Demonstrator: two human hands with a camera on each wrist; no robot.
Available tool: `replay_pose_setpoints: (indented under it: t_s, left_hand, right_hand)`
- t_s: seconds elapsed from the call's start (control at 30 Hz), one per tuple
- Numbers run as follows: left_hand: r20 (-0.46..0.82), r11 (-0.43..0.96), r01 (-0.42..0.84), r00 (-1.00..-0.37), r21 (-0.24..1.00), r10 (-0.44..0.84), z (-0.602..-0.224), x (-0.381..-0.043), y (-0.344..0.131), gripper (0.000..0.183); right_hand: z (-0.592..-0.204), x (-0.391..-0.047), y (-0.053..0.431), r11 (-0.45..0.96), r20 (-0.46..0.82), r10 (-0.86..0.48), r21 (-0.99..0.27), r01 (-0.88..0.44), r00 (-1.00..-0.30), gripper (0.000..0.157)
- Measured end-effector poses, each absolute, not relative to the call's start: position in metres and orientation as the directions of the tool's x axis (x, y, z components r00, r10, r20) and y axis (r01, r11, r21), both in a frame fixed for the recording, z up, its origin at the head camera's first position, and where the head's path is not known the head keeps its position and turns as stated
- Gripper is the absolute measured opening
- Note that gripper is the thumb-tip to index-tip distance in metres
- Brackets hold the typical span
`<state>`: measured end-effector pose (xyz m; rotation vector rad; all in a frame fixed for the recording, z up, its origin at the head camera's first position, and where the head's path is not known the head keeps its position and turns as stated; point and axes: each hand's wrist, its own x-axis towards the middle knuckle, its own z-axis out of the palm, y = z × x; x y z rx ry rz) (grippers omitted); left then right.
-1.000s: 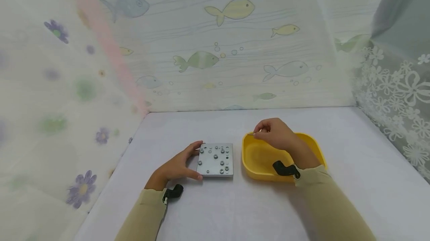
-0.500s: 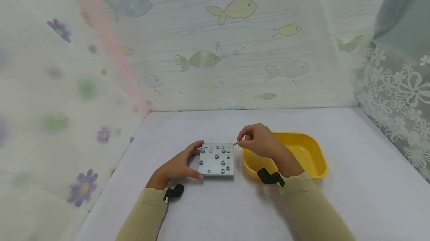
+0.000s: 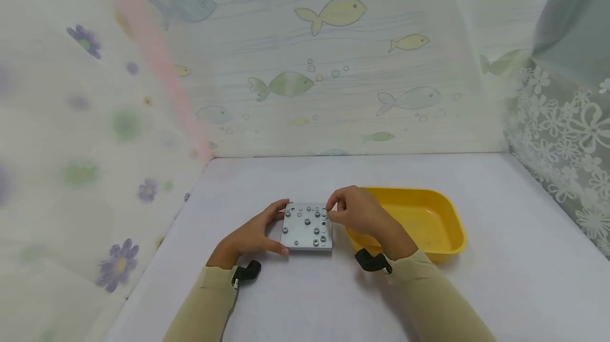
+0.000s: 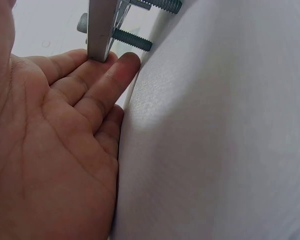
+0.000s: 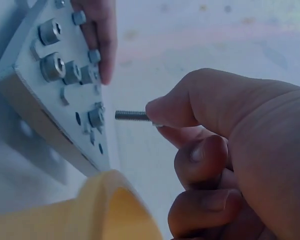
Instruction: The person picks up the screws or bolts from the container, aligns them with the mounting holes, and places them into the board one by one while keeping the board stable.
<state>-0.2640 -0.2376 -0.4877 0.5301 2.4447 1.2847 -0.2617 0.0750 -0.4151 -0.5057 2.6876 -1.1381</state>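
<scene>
A silver metal plate (image 3: 300, 233) lies in the middle of the table, with several socket-head screws (image 5: 53, 66) standing in its holes. My left hand (image 3: 250, 237) holds its left side, thumb at the front edge and fingers at the back left corner. Threaded screw shanks (image 4: 132, 39) stick out beneath the plate in the left wrist view. Between thumb and index finger, my right hand (image 3: 364, 216) pinches a thin screw (image 5: 132, 115) by its head end. The shank points at the plate's face near the back right corner, apart from it in the right wrist view.
A yellow plastic tub (image 3: 426, 223) stands just right of the plate, partly behind my right forearm. White cloth covers the table (image 3: 305, 299). A curtain printed with fish (image 3: 281, 85) hangs along the back edge, with more fabric at both sides.
My right hand has moved left from over the yellow tub to the plate's back right corner, carrying the screw. The left hand and the plate have stayed in place.
</scene>
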Motion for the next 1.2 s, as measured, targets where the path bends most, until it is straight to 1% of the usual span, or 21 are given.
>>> replay_pose_setpoints:
  t_s: [0.1,0.33,0.7,0.97,1.2]
  left_hand:
    - [-0.124,0.528,0.164,-0.876,0.834,0.467,-0.486,-0.262,-0.237,0.128]
    - [-0.117,0.53,0.169,-0.878,0.831,0.463,-0.487,-0.263,-0.235,0.128]
    - [-0.122,0.524,0.167,-0.872,0.835,0.473,-0.485,-0.265,-0.231,0.128]
    - [-0.141,0.546,0.149,-0.881,0.824,0.452,-0.482,-0.263,-0.233,0.129]
    - [-0.135,0.539,0.15,-0.881,0.829,0.453,-0.483,-0.263,-0.235,0.129]
  right_hand:
    - [-0.418,-0.26,0.07,0.682,-0.038,-0.364,-0.691,-0.239,-0.931,0.005]
    - [-0.423,-0.257,0.063,0.716,-0.009,-0.377,-0.638,-0.285,-0.926,0.004]
    - [-0.424,-0.256,0.063,0.746,-0.011,-0.366,-0.601,-0.286,-0.931,0.004]
    - [-0.424,-0.256,0.056,0.777,-0.015,-0.357,-0.56,-0.288,-0.934,0.004]
    - [-0.429,-0.257,0.051,0.815,-0.025,-0.329,-0.512,-0.271,-0.944,0.004]
